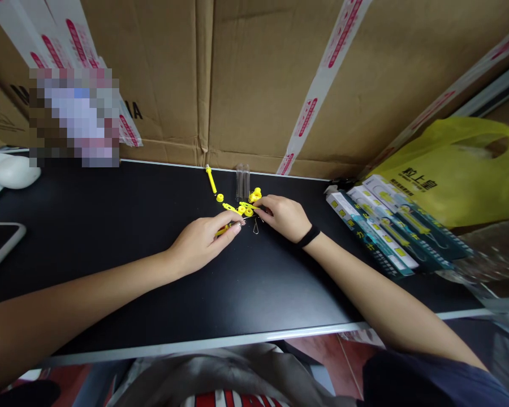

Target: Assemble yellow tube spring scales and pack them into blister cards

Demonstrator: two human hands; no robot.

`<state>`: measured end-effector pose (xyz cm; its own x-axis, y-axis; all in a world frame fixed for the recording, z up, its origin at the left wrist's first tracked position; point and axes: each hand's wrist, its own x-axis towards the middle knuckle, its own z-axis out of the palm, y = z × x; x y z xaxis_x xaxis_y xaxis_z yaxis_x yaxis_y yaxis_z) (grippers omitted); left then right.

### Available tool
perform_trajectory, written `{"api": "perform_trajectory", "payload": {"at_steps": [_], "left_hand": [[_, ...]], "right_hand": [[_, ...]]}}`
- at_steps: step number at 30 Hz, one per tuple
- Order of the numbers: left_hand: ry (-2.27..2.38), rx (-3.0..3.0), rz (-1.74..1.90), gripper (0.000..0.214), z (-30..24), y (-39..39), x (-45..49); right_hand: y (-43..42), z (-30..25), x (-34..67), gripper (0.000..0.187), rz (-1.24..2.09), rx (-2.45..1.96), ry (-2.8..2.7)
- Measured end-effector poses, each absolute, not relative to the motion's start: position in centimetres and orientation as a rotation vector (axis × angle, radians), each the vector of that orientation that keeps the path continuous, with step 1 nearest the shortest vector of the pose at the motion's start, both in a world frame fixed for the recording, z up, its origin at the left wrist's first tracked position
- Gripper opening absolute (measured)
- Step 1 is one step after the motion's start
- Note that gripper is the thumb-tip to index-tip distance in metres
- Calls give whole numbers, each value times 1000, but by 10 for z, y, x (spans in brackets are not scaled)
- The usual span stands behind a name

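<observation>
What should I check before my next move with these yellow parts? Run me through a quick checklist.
1. Left hand has hold of its yellow piece: ok.
2. Right hand has a firm grip on the yellow strip at its fingertips: cannot tell.
3. Clear tubes in sight, side by side beyond the hands: ok.
4. Wire loop on the table, in view between the hands: ok.
5. Small yellow parts spread apart from one another: not ok, several are bunched between the hands.
6. Boxes clear of the right hand: ok.
</observation>
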<state>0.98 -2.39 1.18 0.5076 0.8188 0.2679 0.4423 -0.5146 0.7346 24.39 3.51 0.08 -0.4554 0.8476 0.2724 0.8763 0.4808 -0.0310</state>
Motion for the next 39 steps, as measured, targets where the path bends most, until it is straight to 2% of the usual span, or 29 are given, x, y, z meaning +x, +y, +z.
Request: {"api": "perform_trajectory", "payload": {"at_steps": [9,13,15,20,24,35,39], "left_hand": [[1041,2210,760,21,10,-25,10],[1040,2122,742,23,10,-23,8],[1053,2078,757,27,11,-21,7],[1055,2005,830,30,15,-18,8],[1031,1975,846,23,18,-17,7],[964,1861,859,14,12,-17,9],[948,1846,873,23,11,-17,9]], "right_hand": [[33,4,240,13,-127,-1520,-2376],[32,6,243,5,26,-1375,-2199],[30,10,242,9,289,-1261,-2032],[14,22,233,31,1314,-1036,-1510],[1,26,223,30,1662,-881,-1342],[-3,21,219,25,1791,-731,-1329],[-2,17,218,25,1871,-713,-1372]]}}
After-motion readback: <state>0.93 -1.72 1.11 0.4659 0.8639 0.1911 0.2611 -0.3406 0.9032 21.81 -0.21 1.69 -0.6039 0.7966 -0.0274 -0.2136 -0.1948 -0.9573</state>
